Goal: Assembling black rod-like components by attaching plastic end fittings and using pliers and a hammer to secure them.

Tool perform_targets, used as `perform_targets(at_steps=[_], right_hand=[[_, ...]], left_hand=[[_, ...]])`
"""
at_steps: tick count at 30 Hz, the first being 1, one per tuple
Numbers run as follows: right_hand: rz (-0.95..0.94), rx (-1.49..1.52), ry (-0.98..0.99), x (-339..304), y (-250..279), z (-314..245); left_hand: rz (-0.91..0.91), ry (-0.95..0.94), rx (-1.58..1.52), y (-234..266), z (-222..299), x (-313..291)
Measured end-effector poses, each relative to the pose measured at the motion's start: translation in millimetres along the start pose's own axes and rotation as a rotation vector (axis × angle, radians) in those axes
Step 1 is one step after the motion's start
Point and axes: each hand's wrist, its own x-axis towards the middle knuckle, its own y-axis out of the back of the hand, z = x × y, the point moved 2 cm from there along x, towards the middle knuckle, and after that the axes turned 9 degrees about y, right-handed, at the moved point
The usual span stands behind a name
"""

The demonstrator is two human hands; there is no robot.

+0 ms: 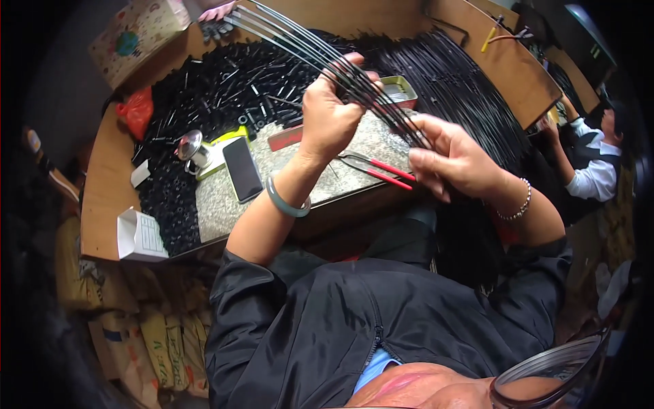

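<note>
Head view: from my remote seat I see a bundle of thin black rods point(379, 103) raised above the bench point(102, 198), slanting from upper left down to the right between the two hands. The fingers of the left hand point(334, 109) are curled around the bundle near its middle, and the fingers of the right hand point(453, 155) pinch at its lower end; I cannot tell how many rods they hold. Beneath, I make out red-handled pliers point(394, 170) lying on a mottled slab point(216, 213), just beside the right hand. A phone point(242, 169) rests left of the left wrist. A heap of small black parts point(225, 78) spreads behind it, long black rods point(463, 85) lie in a mass to the right, and an open tin point(411, 89) sits between them, partly behind the bundle.
</note>
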Motion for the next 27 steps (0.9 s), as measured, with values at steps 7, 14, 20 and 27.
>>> perform_targets(at_steps=[7,14,20,27], right_hand=[[-0.138,0.184,-0.147,-23.2,-9.9,33.0],[-0.348,0.137,-0.177,-30.3,-14.4,33.7],[-0.122,-0.208,-0.224,-15.3,87.1,84.2],[0.765,-1.595,-0.334,-24.9,249.9,172.2]], left_hand=[[-0.126,0.207,-0.025,39.7,27.7,-27.6],[-0.188,0.248,-0.112,34.5,29.3,-46.2],[-0.197,0.193,-0.130,44.1,28.8,-49.0],[-0.215,0.218,-0.192,38.1,26.9,-46.9]])
